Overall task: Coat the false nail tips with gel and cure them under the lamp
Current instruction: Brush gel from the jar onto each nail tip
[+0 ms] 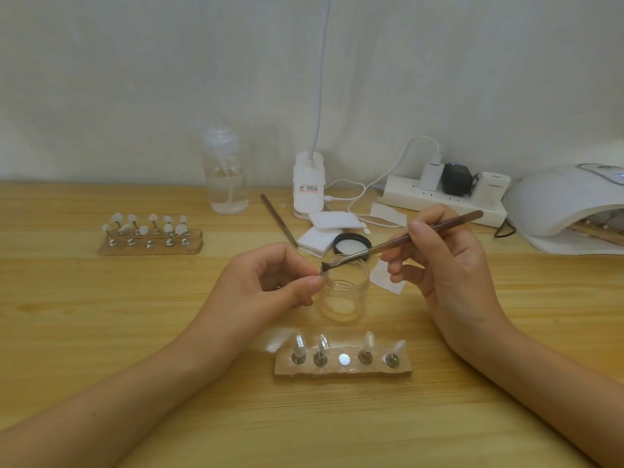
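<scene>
Touching brush (405, 239) to nail tip (323, 273); label (308, 190) illegible.

Soft, even, slightly dim light, faint shadows under the forearms, mild overall blur and wide-angle bending at edges.

Nothing in front of me reads clearly. The clip lamp base (308, 184) at the back of the bench (101, 315) carries a small white label (306, 190) with a red mark at its left and a few lines of dark print, too fine for me to make out. The white charger (493, 192) plugged into the power strip (401, 195) has a short grey word on its face, blurred past reading. The curing lamp (553, 201) shows dark marks on its top, cut by the frame edge.
</scene>
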A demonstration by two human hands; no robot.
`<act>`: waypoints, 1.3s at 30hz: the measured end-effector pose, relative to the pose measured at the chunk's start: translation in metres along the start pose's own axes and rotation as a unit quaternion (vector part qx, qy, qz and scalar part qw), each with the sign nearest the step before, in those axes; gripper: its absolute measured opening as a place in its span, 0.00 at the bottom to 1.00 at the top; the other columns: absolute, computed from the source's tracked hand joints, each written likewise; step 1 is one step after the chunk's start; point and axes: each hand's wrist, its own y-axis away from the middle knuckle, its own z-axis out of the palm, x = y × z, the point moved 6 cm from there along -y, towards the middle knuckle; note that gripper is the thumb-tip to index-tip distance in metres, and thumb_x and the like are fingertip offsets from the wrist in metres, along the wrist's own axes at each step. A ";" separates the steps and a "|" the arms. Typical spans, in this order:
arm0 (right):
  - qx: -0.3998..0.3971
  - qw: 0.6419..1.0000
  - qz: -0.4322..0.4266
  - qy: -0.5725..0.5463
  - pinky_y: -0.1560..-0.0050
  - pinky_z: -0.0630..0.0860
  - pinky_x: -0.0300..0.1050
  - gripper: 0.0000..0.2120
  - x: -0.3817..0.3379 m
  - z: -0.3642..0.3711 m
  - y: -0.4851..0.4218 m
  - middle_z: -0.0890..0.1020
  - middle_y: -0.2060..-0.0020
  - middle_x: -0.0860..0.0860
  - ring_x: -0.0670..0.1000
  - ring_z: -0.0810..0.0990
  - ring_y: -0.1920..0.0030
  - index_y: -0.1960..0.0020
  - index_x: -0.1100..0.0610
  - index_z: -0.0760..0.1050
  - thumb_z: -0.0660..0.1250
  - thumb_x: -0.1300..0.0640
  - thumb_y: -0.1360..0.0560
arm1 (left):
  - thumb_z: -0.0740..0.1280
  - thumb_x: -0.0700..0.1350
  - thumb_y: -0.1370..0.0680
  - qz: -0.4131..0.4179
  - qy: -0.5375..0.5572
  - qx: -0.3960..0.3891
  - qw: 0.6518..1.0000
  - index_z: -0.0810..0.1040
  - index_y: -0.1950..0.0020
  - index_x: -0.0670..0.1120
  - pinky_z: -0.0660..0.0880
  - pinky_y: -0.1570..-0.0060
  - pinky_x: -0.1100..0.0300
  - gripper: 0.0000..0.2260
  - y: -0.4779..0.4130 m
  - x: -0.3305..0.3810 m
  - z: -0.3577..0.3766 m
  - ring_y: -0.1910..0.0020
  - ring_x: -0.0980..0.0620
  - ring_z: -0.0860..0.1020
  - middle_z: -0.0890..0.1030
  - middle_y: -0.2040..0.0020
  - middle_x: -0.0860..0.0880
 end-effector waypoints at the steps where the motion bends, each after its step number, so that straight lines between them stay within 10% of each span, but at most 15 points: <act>1: 0.004 1.000 0.003 0.010 0.68 0.77 0.39 0.05 0.001 -0.001 0.000 0.83 0.66 0.51 0.49 0.80 0.67 0.56 0.54 0.73 0.64 0.54 0.22 | 0.74 0.48 0.32 0.002 -0.001 0.000 1.000 0.82 0.61 0.51 0.77 0.58 0.66 0.03 0.000 0.000 0.000 0.63 0.55 0.82 0.83 0.63 0.51; 39: 0.018 0.999 0.025 -0.021 0.69 0.76 0.38 0.05 0.006 -0.005 -0.003 0.81 0.68 0.52 0.48 0.78 0.68 0.56 0.56 0.71 0.63 0.54 0.24 | 0.73 0.35 0.26 0.043 -0.049 0.006 0.998 0.80 0.60 0.43 0.78 0.61 0.63 0.06 0.000 0.007 0.001 0.61 0.54 0.81 0.82 0.62 0.52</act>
